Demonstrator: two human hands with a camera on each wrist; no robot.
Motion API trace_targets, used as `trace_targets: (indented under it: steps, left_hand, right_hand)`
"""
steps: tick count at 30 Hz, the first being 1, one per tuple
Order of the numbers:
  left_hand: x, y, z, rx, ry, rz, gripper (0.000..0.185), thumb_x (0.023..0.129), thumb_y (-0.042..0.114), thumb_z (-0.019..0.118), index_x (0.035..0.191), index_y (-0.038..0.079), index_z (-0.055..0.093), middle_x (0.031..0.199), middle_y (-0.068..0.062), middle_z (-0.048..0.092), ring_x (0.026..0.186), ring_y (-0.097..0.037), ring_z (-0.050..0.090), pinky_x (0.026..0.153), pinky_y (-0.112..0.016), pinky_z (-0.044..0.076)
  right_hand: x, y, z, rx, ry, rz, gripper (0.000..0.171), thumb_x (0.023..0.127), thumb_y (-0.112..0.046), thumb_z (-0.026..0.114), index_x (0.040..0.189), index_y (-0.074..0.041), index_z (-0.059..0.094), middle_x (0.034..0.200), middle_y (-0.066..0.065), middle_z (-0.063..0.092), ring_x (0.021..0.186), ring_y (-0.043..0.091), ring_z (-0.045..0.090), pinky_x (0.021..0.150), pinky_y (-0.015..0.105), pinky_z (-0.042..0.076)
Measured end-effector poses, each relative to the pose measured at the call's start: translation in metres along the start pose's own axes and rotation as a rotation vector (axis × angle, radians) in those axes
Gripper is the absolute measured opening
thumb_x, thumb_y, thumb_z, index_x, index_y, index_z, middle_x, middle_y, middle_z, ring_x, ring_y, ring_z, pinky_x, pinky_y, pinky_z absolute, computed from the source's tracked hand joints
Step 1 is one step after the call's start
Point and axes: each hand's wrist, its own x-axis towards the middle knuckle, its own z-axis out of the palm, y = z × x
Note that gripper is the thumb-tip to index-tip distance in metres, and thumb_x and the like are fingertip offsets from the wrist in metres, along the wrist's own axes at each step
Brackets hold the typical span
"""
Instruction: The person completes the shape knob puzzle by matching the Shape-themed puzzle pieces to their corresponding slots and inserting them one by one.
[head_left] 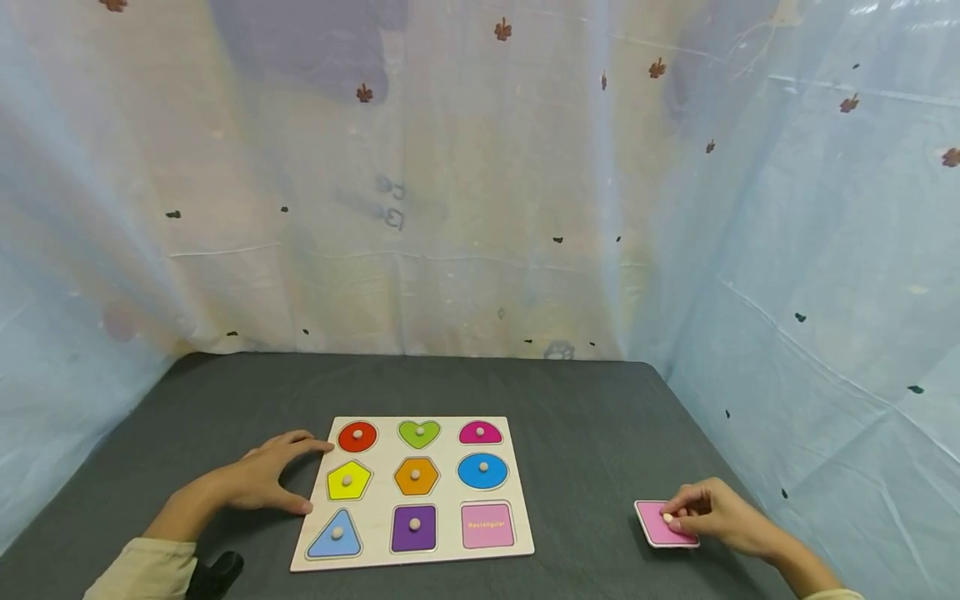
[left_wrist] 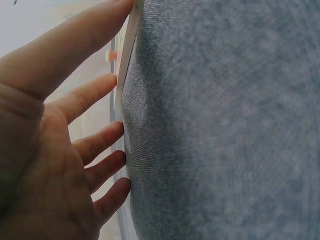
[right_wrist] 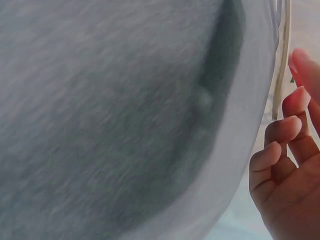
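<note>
A wooden shape puzzle board lies on the grey cloth, bearing several coloured knobbed pieces. At its lower right corner is a pink recess printed "Rectangular". My left hand rests at the board's left edge, thumb and index finger spread and touching it; the left wrist view shows those fingers extended along the board's side. Well to the right, my right hand pinches the small knob of a pink rectangle puzzle piece. That piece is slightly tilted, with a shadow under it. Its thin edge shows in the right wrist view.
Dark grey cloth covers the table around the board and between the hands. Pale plastic sheeting with small dark leaf marks hangs behind and along both sides. A black strap piece shows by the left sleeve.
</note>
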Motion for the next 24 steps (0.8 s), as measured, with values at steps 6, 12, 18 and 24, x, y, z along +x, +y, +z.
trace_targets:
  steps: [6,12,18,24]
  left_hand:
    - [-0.001,0.002,-0.001,-0.001,0.001,0.003,0.083,0.074,0.045,0.086,0.146,0.022,0.051,0.152,-0.027,0.038,0.136,-0.056,0.036,0.099,-0.081,0.032]
    - [-0.001,0.002,-0.001,0.003,-0.001,-0.002,0.084,0.074,0.046,0.086,0.146,0.022,0.051,0.152,-0.027,0.038,0.136,-0.056,0.036,0.099,-0.081,0.032]
    - [-0.002,0.002,-0.001,-0.006,0.006,0.018,0.082,0.074,0.044,0.086,0.145,0.021,0.052,0.151,-0.026,0.039,0.136,-0.055,0.036,0.099,-0.080,0.031]
    - [-0.002,0.001,0.000,-0.004,0.007,0.020,0.082,0.075,0.044,0.086,0.146,0.021,0.051,0.151,-0.027,0.039,0.135,-0.056,0.036,0.098,-0.080,0.032]
  right_hand:
    - [0.013,-0.005,0.003,0.016,-0.020,-0.005,0.017,0.093,0.009,0.062,0.102,0.003,0.075,0.087,-0.003,0.071,0.074,-0.010,0.057,0.055,0.021,0.050]
    - [0.026,-0.012,0.006,0.015,-0.031,0.007,0.017,0.094,0.006,0.062,0.105,0.003,0.075,0.084,0.009,0.069,0.074,-0.009,0.056,0.056,0.020,0.050]
    - [0.038,-0.018,0.010,0.010,-0.043,0.008,0.016,0.095,0.004,0.063,0.105,0.004,0.075,0.084,0.011,0.068,0.073,-0.008,0.053,0.056,0.020,0.048]
    - [0.050,-0.020,0.014,0.032,-0.061,-0.008,0.016,0.095,0.005,0.062,0.105,0.007,0.074,0.082,0.022,0.065,0.072,-0.007,0.052,0.054,0.021,0.047]
